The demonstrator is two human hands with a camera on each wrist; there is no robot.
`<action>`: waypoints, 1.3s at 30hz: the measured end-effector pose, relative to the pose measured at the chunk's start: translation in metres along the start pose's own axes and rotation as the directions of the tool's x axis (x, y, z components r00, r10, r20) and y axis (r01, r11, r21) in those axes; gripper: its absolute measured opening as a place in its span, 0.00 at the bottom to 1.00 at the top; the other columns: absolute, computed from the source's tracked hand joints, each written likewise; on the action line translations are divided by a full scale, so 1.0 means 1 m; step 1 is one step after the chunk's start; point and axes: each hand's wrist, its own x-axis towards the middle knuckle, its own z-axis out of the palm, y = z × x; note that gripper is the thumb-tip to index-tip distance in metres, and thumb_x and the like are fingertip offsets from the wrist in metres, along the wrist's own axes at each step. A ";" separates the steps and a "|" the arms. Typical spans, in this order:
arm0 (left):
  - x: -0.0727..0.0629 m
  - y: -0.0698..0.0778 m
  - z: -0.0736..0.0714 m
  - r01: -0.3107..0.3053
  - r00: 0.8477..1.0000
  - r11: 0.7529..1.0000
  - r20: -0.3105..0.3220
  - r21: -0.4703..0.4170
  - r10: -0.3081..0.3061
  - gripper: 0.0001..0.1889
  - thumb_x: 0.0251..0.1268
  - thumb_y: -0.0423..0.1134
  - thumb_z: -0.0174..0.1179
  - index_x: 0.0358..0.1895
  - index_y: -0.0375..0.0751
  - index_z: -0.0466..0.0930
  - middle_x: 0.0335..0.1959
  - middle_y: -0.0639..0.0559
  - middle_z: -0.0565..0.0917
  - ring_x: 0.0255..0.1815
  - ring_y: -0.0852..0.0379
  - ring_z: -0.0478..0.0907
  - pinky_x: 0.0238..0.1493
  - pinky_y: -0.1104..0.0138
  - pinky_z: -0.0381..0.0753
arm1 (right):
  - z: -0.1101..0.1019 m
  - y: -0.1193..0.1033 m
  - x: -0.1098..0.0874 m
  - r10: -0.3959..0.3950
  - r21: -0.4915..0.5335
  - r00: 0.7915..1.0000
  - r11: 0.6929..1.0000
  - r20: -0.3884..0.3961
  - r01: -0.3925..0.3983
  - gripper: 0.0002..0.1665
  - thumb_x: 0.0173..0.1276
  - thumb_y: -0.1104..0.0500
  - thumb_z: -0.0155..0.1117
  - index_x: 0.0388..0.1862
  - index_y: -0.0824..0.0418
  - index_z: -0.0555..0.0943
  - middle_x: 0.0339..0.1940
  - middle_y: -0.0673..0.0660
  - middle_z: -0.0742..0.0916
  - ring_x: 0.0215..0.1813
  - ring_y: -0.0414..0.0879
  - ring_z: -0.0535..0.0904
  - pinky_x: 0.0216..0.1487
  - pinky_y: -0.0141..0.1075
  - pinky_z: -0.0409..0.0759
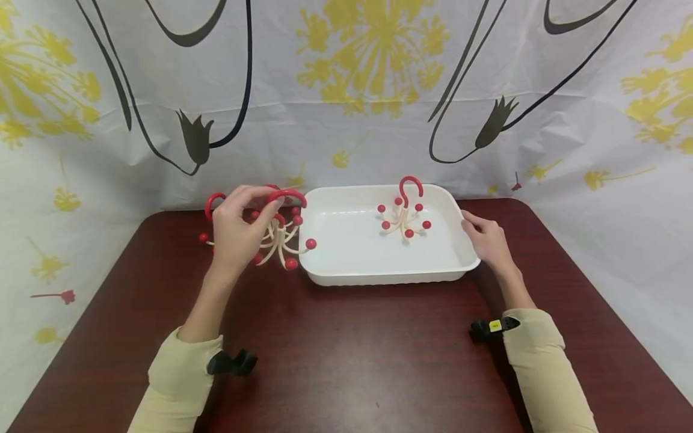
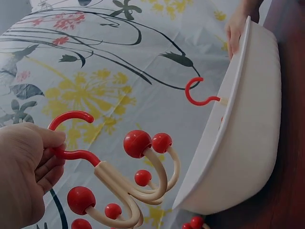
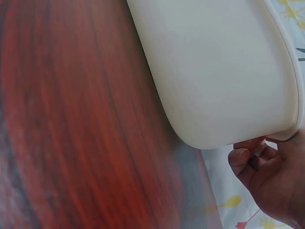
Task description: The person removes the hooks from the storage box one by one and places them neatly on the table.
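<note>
My left hand [image 1: 237,227] pinches the red hooked handle of a head massager [image 1: 279,238] between thumb and fingers. In the left wrist view its cream prongs, tipped with red balls [image 2: 137,143], spread out below the handle. It hangs by the left end of a white tray [image 1: 346,255]. Inside the tray stands another such massager [image 1: 403,219], its red hook upward. At the tray's right end my right hand [image 1: 487,242] grips the rim, fingers [image 3: 239,156] curled under it in the right wrist view.
More red-hooked massagers [image 1: 215,204] stand behind my left hand, partly hidden by it. The tray rests at the back of the dark wood table [image 1: 352,349]. A patterned white sheet [image 1: 325,138] hangs just behind the table's far edge.
</note>
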 end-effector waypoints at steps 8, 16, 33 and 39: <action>-0.007 -0.010 -0.019 -0.002 0.999 0.997 -0.033 0.074 0.004 0.09 0.61 0.30 0.71 0.44 0.33 0.88 0.34 0.45 0.85 0.31 0.64 0.73 0.31 0.74 0.69 | 0.001 0.003 0.001 -0.004 -0.005 1.000 1.000 -0.006 0.004 0.29 0.81 0.47 0.47 0.72 0.61 0.73 0.62 0.71 0.80 0.51 0.61 0.81 0.37 0.30 0.74; -0.011 -0.021 -0.043 0.044 0.995 0.995 -0.098 0.087 -0.035 0.09 0.60 0.28 0.71 0.43 0.30 0.87 0.36 0.42 0.85 0.33 0.70 0.76 0.33 0.80 0.72 | 0.002 0.004 0.003 -0.006 -0.012 1.000 1.000 -0.005 0.006 0.29 0.81 0.47 0.47 0.72 0.61 0.73 0.63 0.71 0.80 0.53 0.62 0.80 0.44 0.41 0.74; -0.025 -0.046 -0.084 0.203 0.962 0.974 -0.205 0.105 -0.178 0.09 0.59 0.26 0.71 0.43 0.29 0.87 0.39 0.40 0.86 0.34 0.70 0.80 0.39 0.80 0.77 | 0.001 0.003 0.001 -0.002 -0.009 1.000 1.000 -0.006 0.002 0.29 0.81 0.47 0.47 0.72 0.62 0.73 0.63 0.71 0.79 0.56 0.62 0.79 0.47 0.44 0.74; -0.030 -0.055 -0.094 0.248 0.947 0.964 -0.233 0.094 -0.221 0.09 0.59 0.26 0.71 0.43 0.28 0.86 0.37 0.49 0.86 0.32 0.69 0.79 0.37 0.79 0.76 | 0.001 0.002 0.000 0.011 -0.005 1.000 1.000 0.001 -0.011 0.30 0.81 0.47 0.47 0.73 0.61 0.72 0.65 0.70 0.78 0.55 0.62 0.79 0.46 0.43 0.74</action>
